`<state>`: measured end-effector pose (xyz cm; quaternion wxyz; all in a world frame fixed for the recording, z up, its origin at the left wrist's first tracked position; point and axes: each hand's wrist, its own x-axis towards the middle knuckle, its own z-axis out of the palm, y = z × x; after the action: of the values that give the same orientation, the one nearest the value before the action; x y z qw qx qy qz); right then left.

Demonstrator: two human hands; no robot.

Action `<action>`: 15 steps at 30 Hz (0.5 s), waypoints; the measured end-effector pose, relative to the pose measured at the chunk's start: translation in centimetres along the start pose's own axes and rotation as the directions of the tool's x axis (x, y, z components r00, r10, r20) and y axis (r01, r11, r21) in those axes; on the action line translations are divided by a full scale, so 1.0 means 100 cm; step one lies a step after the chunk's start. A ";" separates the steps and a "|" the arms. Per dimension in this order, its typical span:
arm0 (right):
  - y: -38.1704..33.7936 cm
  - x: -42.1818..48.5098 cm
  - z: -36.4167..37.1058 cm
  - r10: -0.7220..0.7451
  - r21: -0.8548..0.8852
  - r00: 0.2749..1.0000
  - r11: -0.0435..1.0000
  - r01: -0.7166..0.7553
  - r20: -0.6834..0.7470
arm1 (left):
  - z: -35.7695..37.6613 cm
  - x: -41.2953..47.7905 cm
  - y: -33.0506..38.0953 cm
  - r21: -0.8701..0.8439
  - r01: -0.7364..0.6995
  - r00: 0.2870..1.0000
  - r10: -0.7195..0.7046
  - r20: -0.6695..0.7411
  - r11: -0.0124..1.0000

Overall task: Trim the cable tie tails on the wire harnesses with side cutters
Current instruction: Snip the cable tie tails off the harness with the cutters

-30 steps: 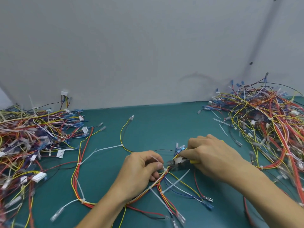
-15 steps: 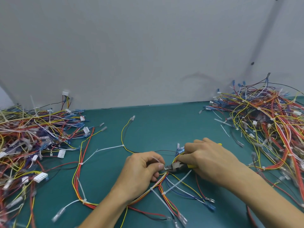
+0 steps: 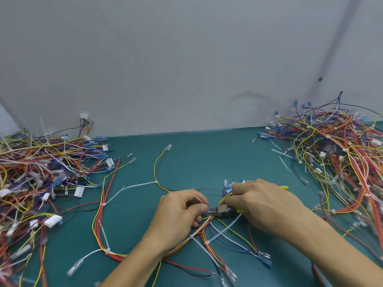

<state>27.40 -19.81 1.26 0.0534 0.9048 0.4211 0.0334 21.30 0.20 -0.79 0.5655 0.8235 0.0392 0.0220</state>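
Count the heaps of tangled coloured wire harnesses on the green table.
2: left heap along the left edge, right heap along the right edge. One single harness lies between them. Others may lie off-frame.

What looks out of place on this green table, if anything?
Nothing looks damaged or spilled. A few loose white tie offcuts lie on the green mat beside the right wire pile, and long white tie tails stick out askew from the middle harness, apparently just not yet trimmed.
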 end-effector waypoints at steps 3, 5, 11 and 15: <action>-0.002 -0.002 0.000 0.045 -0.004 0.999 0.999 -0.045 0.019 | 0.001 0.000 0.000 -0.001 -0.005 1.000 0.005 -0.006 1.000; -0.003 -0.002 0.001 0.067 -0.026 0.998 0.997 -0.066 0.020 | 0.000 0.000 -0.001 -0.020 -0.004 1.000 0.004 -0.016 1.000; -0.008 -0.002 0.003 0.141 -0.028 0.989 0.990 -0.139 0.041 | -0.004 0.001 0.002 -0.205 0.023 0.999 -0.031 -0.036 0.979; -0.007 -0.002 -0.002 0.224 0.083 0.974 0.970 -0.227 0.045 | -0.019 0.002 0.007 -0.267 -0.003 0.993 -0.029 -0.117 0.964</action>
<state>26.69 -19.46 1.37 0.0170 0.9487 0.3157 0.0047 21.39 1.77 0.56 0.6680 0.7368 0.0750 0.0728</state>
